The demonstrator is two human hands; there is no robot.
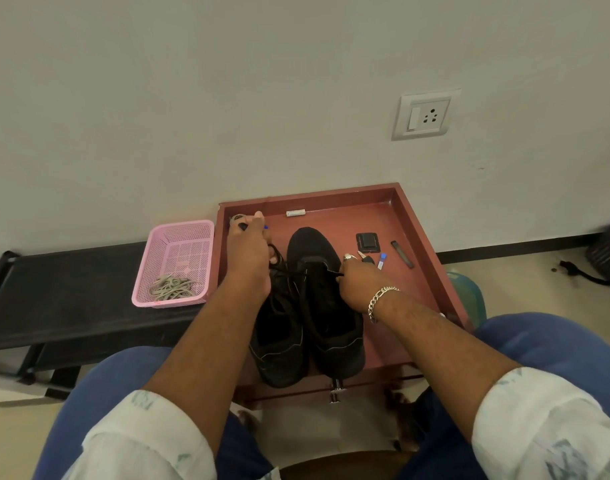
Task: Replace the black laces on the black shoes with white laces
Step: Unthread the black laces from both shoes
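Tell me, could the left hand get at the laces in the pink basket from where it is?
Probably yes. The basket is open-topped, just left of the left hand, with nothing between. But that hand is holding a black lace and would have to let go first.

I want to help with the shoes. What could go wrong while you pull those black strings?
1. The left hand and right hand both pull black lace that crosses both black shoes; it might tangle or knot.
2. A hard tug could slide a shoe into the key and other small things on the red tray.
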